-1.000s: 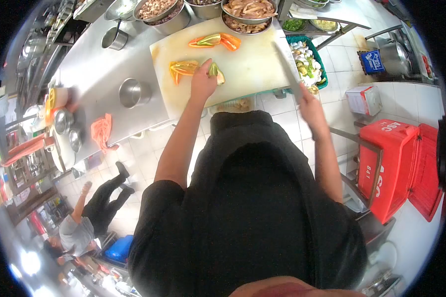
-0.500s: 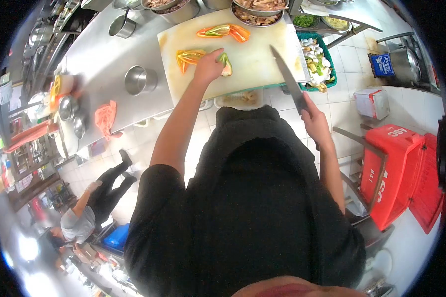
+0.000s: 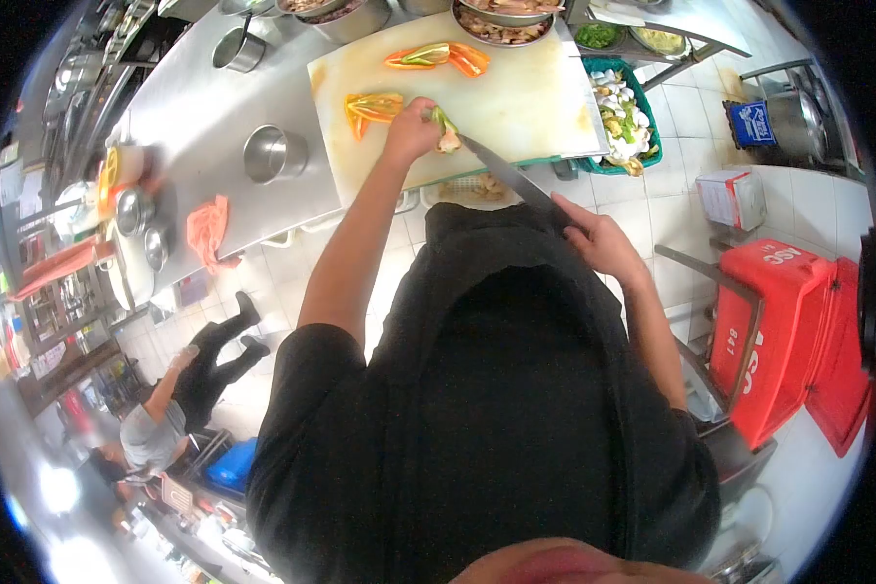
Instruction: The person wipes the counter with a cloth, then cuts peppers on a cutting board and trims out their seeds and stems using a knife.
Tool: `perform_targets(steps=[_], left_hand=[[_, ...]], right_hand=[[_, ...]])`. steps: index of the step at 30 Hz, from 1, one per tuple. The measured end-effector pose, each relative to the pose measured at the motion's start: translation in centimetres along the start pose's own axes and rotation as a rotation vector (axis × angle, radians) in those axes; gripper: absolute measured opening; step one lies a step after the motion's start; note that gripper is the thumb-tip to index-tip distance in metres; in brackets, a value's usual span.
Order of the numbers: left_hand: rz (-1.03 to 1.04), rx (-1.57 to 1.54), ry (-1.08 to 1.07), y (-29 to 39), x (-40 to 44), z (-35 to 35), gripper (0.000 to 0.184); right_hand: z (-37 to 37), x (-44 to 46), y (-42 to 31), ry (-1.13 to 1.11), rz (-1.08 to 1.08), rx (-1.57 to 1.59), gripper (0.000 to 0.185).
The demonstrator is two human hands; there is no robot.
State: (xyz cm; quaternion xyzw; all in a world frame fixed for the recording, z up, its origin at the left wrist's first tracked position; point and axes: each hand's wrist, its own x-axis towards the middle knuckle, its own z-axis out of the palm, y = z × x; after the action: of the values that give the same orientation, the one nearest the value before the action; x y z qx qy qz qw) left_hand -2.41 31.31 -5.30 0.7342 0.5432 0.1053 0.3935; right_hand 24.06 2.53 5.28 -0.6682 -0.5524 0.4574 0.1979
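My left hand [image 3: 414,131] is closed on a green bell pepper piece [image 3: 446,128] near the front of the white cutting board [image 3: 526,92]. In my right hand [image 3: 597,238] is the handle of a long kitchen knife [image 3: 506,171]; its blade points up and left, the tip close beside the pepper piece. Just left of my left hand lie orange and yellow pepper pieces [image 3: 372,109]. Farther back on the board rests another group of orange, yellow and green pepper pieces [image 3: 438,58].
Bowls of sliced food [image 3: 504,29] stand at the board's back edge. A steel pot [image 3: 274,156] and red cloth [image 3: 207,234] lie left. Right are a green basket of scraps [image 3: 625,117] and red bin [image 3: 774,341]. A person [image 3: 165,419] is at lower left.
The knife has swung left and down in my right hand, from the board's right side to beside the pepper piece. My left hand has hardly moved.
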Motion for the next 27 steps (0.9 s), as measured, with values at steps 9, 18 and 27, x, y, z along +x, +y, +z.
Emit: perform_targets(steps=[9, 18, 27], left_hand=[[0.114, -0.102, 0.154, 0.8, -1.7, -0.3, 0.035], [0.217, -0.052, 0.265, 3.3, -3.4, -0.4, 0.027], [0.314, 0.016, 0.381, 2.8, -3.2, 0.8, 0.02]], right_hand=[[-1.5, 0.4, -1.7, 0.063, -0.089, -0.257, 0.061], [-3.3, 1.6, -6.1, 0.146, -0.2, -0.568, 0.054], [-4.2, 1.9, -7.2, 0.038, -0.056, -0.689, 0.054]])
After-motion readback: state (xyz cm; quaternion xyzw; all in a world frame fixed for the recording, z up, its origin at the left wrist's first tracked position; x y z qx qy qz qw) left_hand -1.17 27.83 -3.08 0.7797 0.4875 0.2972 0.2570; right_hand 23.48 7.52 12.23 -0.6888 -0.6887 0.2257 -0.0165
